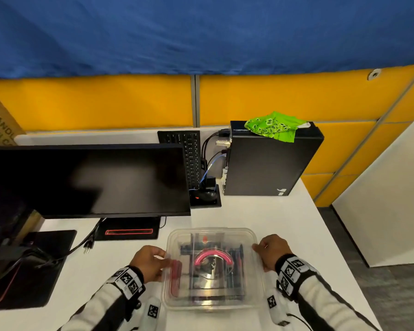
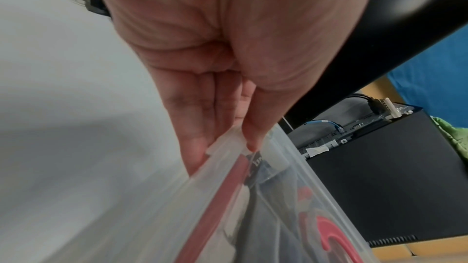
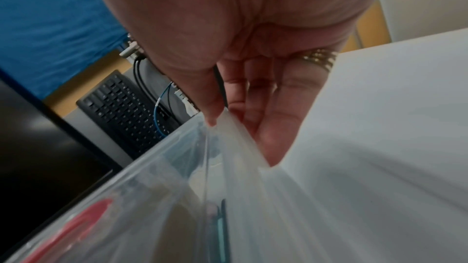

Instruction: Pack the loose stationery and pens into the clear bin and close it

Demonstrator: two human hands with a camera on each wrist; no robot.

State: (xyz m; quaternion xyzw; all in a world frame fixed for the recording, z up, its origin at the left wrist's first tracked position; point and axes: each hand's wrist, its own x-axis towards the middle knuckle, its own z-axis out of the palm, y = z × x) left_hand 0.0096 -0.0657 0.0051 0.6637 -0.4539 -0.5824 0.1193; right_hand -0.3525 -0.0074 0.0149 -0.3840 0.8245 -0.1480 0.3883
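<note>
1. We see the clear bin (image 1: pixel 175 304) on the white desk (image 1: pixel 261 216), in front of the monitor (image 1: pixel 86 180), lid on, with pens (image 1: pixel 237 256) and a pink arc-shaped item (image 1: pixel 212 257) inside.
2. Our left hand (image 1: pixel 148 261) grasps the bin's left rim, thumb on top, fingers (image 2: pixel 195 141) beneath the lip.
3. Our right hand (image 1: pixel 271 250) pinches the right rim the same way, thumb above, fingers (image 3: pixel 271 137) under.
4. Both forearms angle inward from the near edge.

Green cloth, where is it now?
Head view: green cloth lies on top of the black computer tower, right of the keyboard.
</note>
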